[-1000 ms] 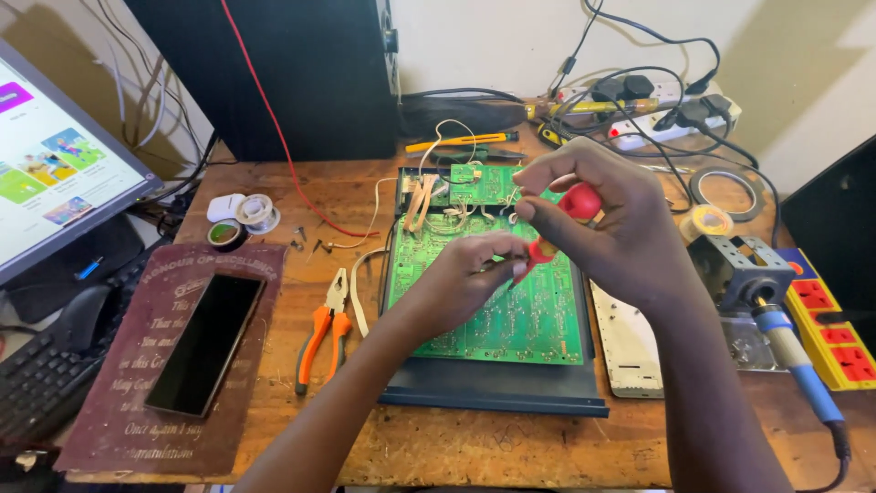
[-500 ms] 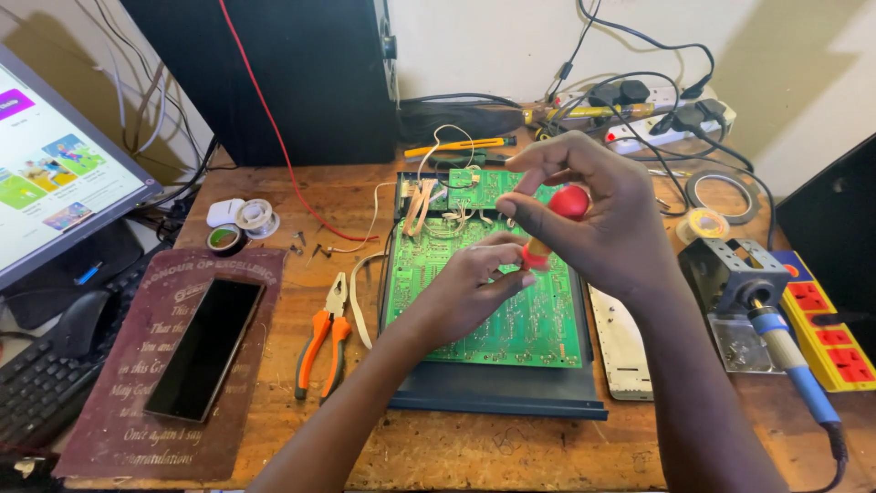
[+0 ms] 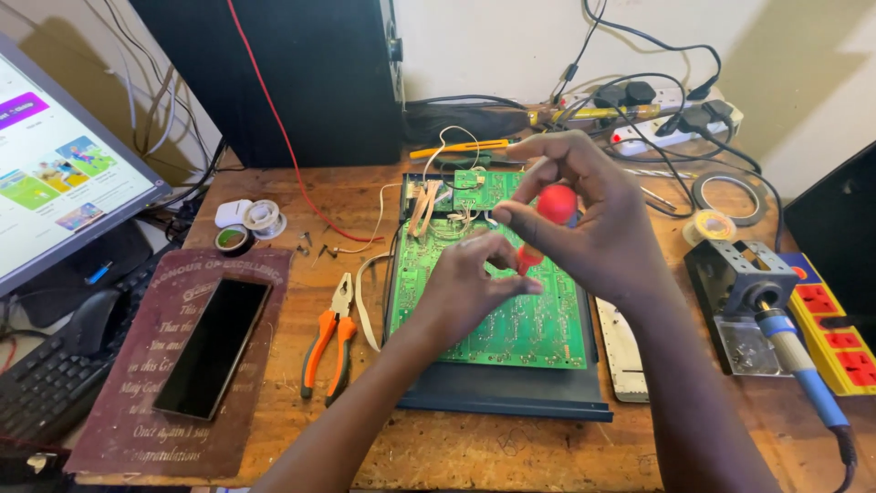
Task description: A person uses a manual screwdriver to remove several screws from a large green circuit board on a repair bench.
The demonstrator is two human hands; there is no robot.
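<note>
Pinching the lower shaft of a red-handled screwdriver [image 3: 550,219], the left hand [image 3: 464,290] hovers above the green circuit board [image 3: 511,315], fingers curled closed. Just beyond, the right hand [image 3: 602,228] clasps the round red handle (thumb and forefinger around it).

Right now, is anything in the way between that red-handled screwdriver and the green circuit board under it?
Nothing visible blocks it. The right hand grips the red-handled screwdriver upright over the green circuit board, and the left hand pinches low on its shaft. The tip is hidden behind the left fingers, so contact cannot be confirmed.
</note>
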